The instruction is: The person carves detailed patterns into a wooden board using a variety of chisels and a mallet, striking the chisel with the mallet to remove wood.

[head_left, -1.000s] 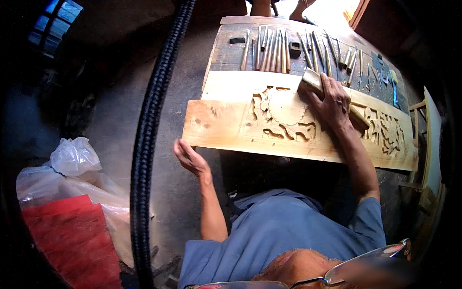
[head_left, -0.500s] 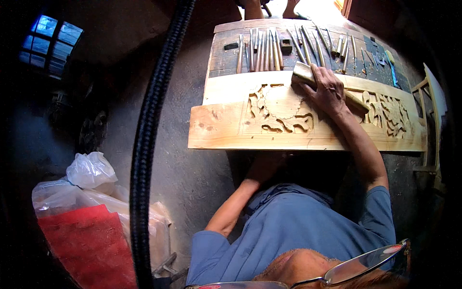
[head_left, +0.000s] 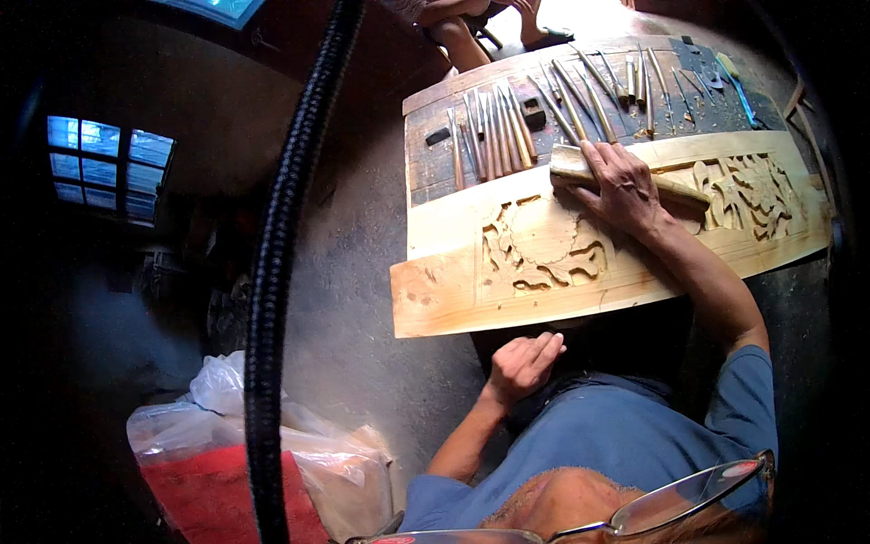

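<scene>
My right hand [head_left: 625, 186] is wrapped over a thick, worn wooden bar [head_left: 681, 192] lying across the carved board. The pale wooden board [head_left: 439, 295] carries openwork leaf and flower carving: one carved panel [head_left: 544, 245] is left of my hand, another [head_left: 748, 199] to its right. Just off the board's near edge, above my lap, my left hand [head_left: 526, 367] is closed, its fingers curled and pressed together. Whatever it might hold is hidden.
Several chisels [head_left: 494, 131] lie in rows on the dark bench top [head_left: 430, 168] behind the board. A blue-handled brush [head_left: 739, 91] is at the far right. Another person's legs [head_left: 462, 43] show beyond the bench. Plastic sacks [head_left: 335, 467] and a red sheet [head_left: 213, 490] sit at lower left.
My left hand has come out from under the board's near edge into view. The view has turned, so the bench and board appear tilted. My right hand stays on the wooden bar.
</scene>
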The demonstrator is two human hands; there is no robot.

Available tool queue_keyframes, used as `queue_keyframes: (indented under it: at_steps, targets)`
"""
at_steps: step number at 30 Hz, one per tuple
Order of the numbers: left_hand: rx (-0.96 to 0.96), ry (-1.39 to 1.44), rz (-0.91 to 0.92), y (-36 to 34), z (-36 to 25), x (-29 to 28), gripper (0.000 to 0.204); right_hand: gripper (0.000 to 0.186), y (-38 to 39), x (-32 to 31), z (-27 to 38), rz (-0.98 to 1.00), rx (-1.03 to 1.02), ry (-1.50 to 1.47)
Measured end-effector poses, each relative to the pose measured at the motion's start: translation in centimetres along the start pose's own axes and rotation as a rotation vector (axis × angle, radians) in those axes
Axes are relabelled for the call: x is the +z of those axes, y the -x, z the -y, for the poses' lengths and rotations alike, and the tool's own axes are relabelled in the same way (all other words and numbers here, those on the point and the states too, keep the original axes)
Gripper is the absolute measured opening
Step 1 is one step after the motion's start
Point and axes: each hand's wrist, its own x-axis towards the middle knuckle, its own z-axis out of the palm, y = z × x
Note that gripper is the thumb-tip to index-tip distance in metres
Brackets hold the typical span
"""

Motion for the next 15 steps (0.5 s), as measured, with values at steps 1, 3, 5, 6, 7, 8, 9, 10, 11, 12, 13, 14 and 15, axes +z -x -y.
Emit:
queue_keyframes:
  at_steps: [1, 3, 5, 6, 7, 8, 9, 10, 11, 12, 13, 14, 15]
  targets:
    - [0.049, 0.004, -0.046, -0.7, 1.2, -1.2, 0.028, 0.076, -0.1, -0.1, 0.2, -0.004, -0.002, -0.007]
    - [0.002, -0.048, -0.089, -2.8, 4.4, -4.5, 0.023, 0.075, -0.2, 0.3, 0.4, -0.023, -0.008, -0.027]
    - [-0.15, -0.242, -0.115, -5.4, 8.6, -5.5, 0.011, 0.075, -0.2, 0.3, 0.5, 0.058, 0.045, -0.061]
    - [-0.139, -0.229, -0.2, -7.6, 11.9, -5.2, 0.003, 0.077, -0.3, 0.3, 0.7, 0.094, 0.07, -0.08]
    - [-0.335, -0.214, -0.179, -8.8, 14.1, -4.6, 0.003, 0.077, -0.4, 0.1, 0.6, 0.093, 0.072, -0.082]
    - [-0.415, -0.269, -0.173, -10.8, 16.0, -4.1, 0.005, 0.077, -0.4, 0.0, 0.5, 0.093, 0.072, -0.082]
    - [-0.409, -0.307, -0.189, -12.3, 18.5, -3.5, 0.007, 0.077, -0.5, 0.0, 0.6, 0.093, 0.069, -0.086]
    - [-0.492, -0.352, -0.113, -13.5, 20.0, -2.9, 0.007, 0.075, -0.6, -0.2, 0.5, 0.064, 0.055, -0.089]
    - [-0.549, -0.367, -0.055, -14.1, 22.0, -2.2, 0.011, 0.074, -0.6, -0.3, 0.5, 0.038, 0.04, -0.093]
    - [-0.608, -0.385, 0.003, -14.6, 23.6, -1.6, 0.015, 0.073, -0.7, -0.4, 0.7, 0.012, 0.022, -0.1]
    - [-0.604, -0.399, 0.04, -14.9, 24.9, -1.0, 0.016, 0.074, -0.9, -0.7, 1.0, 0.033, 0.043, -0.133]
    - [-0.597, -0.405, 0.076, -15.5, 25.6, -0.2, 0.018, 0.074, -0.9, -0.6, 0.8, 0.036, 0.045, -0.132]
    - [-0.59, -0.413, 0.112, -16.0, 26.3, 0.7, 0.019, 0.075, -0.8, -0.5, 0.7, 0.038, 0.046, -0.131]
